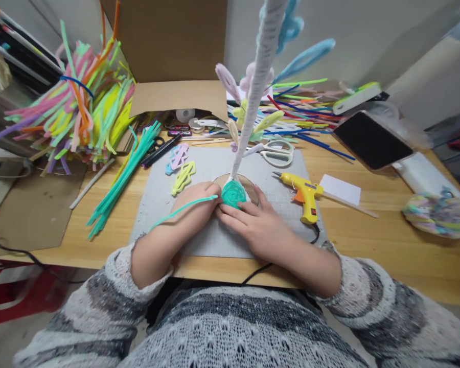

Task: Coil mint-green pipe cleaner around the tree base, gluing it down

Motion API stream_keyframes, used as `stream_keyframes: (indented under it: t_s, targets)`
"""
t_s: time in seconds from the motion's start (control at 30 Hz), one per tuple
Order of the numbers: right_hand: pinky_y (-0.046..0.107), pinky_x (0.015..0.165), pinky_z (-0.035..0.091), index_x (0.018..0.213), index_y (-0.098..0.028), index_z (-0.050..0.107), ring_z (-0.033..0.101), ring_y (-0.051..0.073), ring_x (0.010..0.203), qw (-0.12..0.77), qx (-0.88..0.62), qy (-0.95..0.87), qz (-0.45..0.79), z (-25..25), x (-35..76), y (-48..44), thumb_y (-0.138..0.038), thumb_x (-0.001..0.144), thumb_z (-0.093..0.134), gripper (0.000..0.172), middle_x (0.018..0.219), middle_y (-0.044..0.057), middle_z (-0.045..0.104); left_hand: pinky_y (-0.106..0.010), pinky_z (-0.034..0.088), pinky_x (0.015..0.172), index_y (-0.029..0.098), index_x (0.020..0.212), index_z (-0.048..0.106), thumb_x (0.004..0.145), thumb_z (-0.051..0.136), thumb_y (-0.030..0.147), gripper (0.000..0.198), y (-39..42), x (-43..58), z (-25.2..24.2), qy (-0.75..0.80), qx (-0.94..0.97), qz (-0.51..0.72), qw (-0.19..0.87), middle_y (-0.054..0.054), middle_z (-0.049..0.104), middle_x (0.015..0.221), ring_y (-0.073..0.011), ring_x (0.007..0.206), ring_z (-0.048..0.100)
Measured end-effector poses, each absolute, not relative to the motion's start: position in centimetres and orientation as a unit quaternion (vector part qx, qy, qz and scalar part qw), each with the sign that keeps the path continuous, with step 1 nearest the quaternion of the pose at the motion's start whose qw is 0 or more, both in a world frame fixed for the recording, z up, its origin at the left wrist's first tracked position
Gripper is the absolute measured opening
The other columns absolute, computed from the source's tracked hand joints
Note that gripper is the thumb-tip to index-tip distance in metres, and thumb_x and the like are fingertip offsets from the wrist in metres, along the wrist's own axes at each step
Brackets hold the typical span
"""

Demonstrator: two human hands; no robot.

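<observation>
A green pipe cleaner coil (pixel 233 194), wound into a flat spiral, sits on a round cardboard base (pixel 249 186). From that base rises a tall white wrapped stem (pixel 252 102), with pastel pipe-cleaner loops and flowers along it. At the coil's left edge my left hand (pixel 197 204) is closed, fingertips pinching the green pipe cleaner; its loose tail (pixel 184 208) lies back across the hand and wrist. My right hand (pixel 258 225) curves round the near and right sides, its fingers pressed against the coil and base. The fingertips partly hide the coil's edge.
Under the work lies a grey cutting mat (pixel 199 245). A yellow glue gun (pixel 302 194) and scissors (pixel 276 153) lie right of the stem; bent pipe-cleaner pieces (pixel 184 176) and green pipe cleaners (pixel 126 179) lie left. A phone (pixel 372 139) and a large pipe-cleaner bundle (pixel 80 102) flank the table.
</observation>
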State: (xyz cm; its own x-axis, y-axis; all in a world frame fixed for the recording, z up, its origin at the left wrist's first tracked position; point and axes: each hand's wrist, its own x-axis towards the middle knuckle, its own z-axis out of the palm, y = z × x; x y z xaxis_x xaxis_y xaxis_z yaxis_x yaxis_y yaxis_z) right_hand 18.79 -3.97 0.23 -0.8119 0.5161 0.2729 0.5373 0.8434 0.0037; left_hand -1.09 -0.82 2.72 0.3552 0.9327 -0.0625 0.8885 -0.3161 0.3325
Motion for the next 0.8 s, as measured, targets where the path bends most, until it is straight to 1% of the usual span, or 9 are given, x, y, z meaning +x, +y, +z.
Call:
stream_keyframes:
  t_s: [0.13,0.23,0.37,0.57,0.8]
  targets:
    - [0.067,0.112,0.008,0.138,-0.018,0.048,0.055,0.027,0.102,0.11,-0.294,-0.949,-0.028,0.3,18.4,-4.1,-0.013,0.094,0.037,0.046,0.137,0.003,0.058,-0.033,0.046,0.078,0.019,0.091,0.057,0.089,0.05,0.024,0.009,-0.7,-1.7,2.6,0.563,0.779,0.137,0.239,-0.004,0.063,0.089,-0.0198,0.084,0.057]
    - [0.067,0.111,0.009,0.142,-0.018,0.044,0.052,0.028,0.105,0.106,-0.304,-0.947,-0.018,0.3,18.3,-4.2,-0.013,0.093,0.038,0.05,0.141,0.003,0.054,-0.035,0.045,0.082,0.02,0.09,0.056,0.088,0.049,0.022,0.007,-0.7,-2.1,2.6,0.56,0.761,0.17,0.28,-0.004,0.063,0.089,-0.0201,0.086,0.058]
    - [0.066,0.112,0.008,0.141,-0.018,0.045,0.05,0.028,0.106,0.112,-0.313,-0.943,-0.005,0.2,18.3,-4.3,-0.013,0.092,0.039,0.05,0.141,0.002,0.054,-0.035,0.045,0.08,0.019,0.086,0.056,0.086,0.049,0.02,0.007,-0.7,-2.1,2.4,0.562,0.757,0.178,0.282,-0.004,0.061,0.084,-0.0207,0.083,0.057]
    - [0.065,0.113,0.007,0.135,-0.021,0.051,0.05,0.027,0.104,0.123,-0.332,-0.935,0.009,-0.2,18.0,-4.1,-0.012,0.093,0.039,0.045,0.137,0.001,0.058,-0.035,0.045,0.081,0.019,0.082,0.057,0.087,0.05,0.021,0.009,-0.8,-1.6,1.4,0.557,0.771,0.198,0.238,-0.004,0.061,0.085,-0.0201,0.084,0.056]
    - [0.065,0.114,0.01,0.126,-0.023,0.056,0.053,0.028,0.101,0.134,-0.336,-0.932,-0.002,-0.5,17.4,-3.9,-0.013,0.093,0.04,0.038,0.136,0.002,0.059,-0.032,0.047,0.078,0.02,0.075,0.06,0.085,0.055,0.024,0.013,-0.6,-1.2,0.9,0.576,0.737,0.231,0.267,-0.002,0.064,0.078,-0.0177,0.077,0.057]
